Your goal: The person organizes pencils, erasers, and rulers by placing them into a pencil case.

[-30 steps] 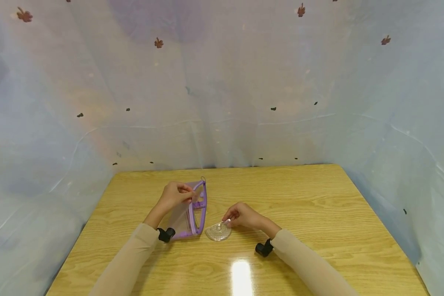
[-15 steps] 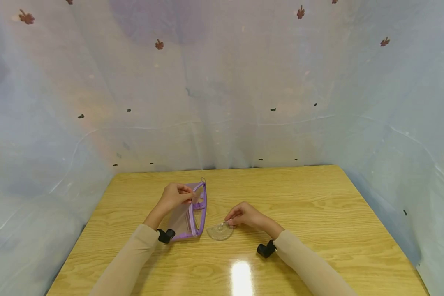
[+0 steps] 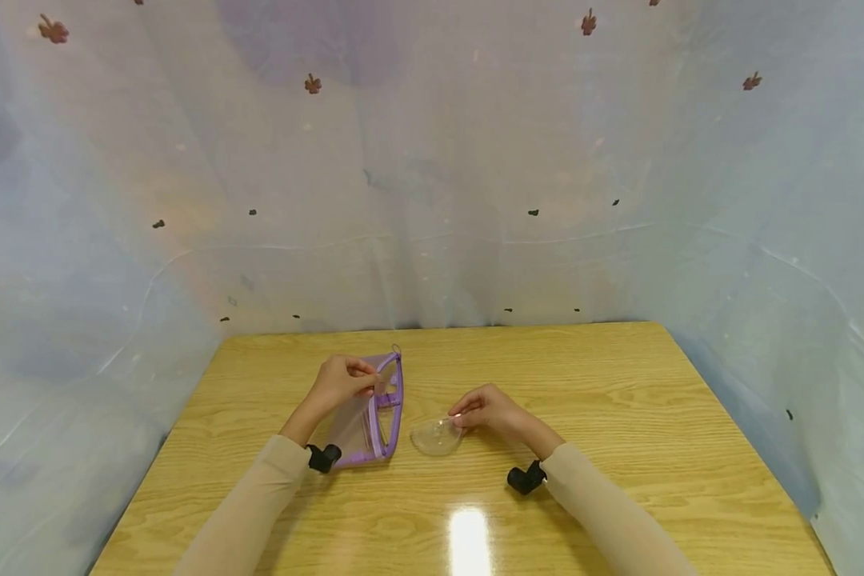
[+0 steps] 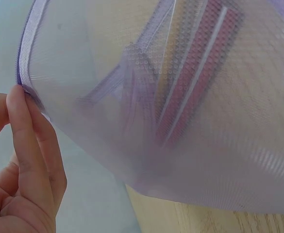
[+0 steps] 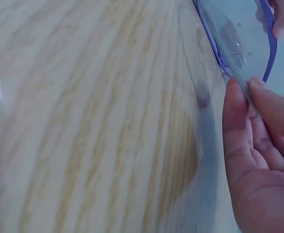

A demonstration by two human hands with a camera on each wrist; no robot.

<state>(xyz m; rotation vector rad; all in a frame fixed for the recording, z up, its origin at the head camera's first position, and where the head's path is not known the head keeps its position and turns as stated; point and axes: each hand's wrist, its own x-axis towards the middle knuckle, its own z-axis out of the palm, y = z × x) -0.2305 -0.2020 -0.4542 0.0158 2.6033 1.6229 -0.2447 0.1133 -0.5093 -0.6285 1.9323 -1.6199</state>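
Observation:
My left hand (image 3: 340, 381) pinches the rim of a see-through mesh pencil pouch (image 3: 349, 426) with purple zip edging, and the pouch's mouth gapes to the right. In the left wrist view, dark red stick-like things (image 4: 195, 73) and a thin yellowish one (image 4: 169, 63) show blurred through the mesh. A clear half-round protractor (image 3: 434, 438) is pinched at its edge between the thumb and fingers of my right hand (image 3: 493, 412), just right of the pouch. The right wrist view shows this protractor (image 5: 229, 48) edge-on, raised off the wood.
A light wooden table (image 3: 583, 400) lies under both hands. A pale patterned curtain (image 3: 432, 160) hangs behind it and along both sides. A light glare (image 3: 470, 540) shines on the table's near part.
My right hand has lifted the protractor off the table and shifted slightly right and away from me. My left hand keeps its pinch on the pouch in the same place.

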